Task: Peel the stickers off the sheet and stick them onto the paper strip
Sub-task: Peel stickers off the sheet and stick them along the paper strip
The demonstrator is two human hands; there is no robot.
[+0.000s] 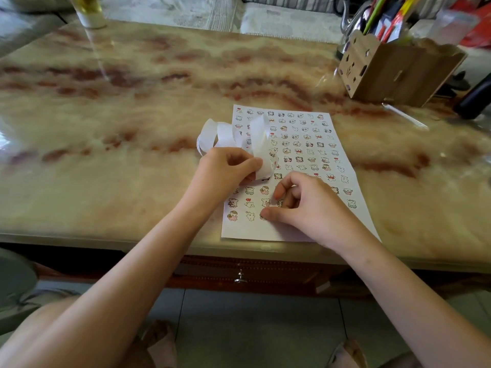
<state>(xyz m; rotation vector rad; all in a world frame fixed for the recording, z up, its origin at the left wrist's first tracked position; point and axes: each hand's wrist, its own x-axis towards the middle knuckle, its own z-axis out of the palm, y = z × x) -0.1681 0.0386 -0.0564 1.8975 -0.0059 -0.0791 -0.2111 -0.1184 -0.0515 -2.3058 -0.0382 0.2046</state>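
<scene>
Left hand (pixel 225 170): fingers curled, thumb (pixel 253 163) and forefinger pinching the near end of the paper strip (pixel 225 134). The pinch is firm and the strip bends round the thumb tip.

Right hand (pixel 308 205): fingers drawn in tight. The thumb tip (pixel 266 215) presses on the sticker sheet (pixel 305 144) near its lower left corner, and the forefinger (pixel 279 193) is hooked just above it. Cannot tell whether a sticker sits between them; too small to make out.

Paper strip: white and narrow, rising from my left fingers in loose loops. It stands up off the counter (pixel 132 102) and partly over the sheet's left edge. Small printed figures show at the near curl; I cannot tell whether they are on the strip or on the sheet behind it.

Sticker sheet: flat on the counter, near the front edge, with rows of small cartoon stickers (pixel 297 151) across most of it. My right wrist covers its lower right part.

Counter: glossy, marbled cream and red-brown.

Far right: a cardboard holder (pixel 393 73) with cut-out shapes, stuffed with pens (pixel 385 17). A dark object (pixel 475 99) lies beside it at the frame edge.

Far left: a clear bottle (pixel 90 11) of yellowish liquid.
</scene>
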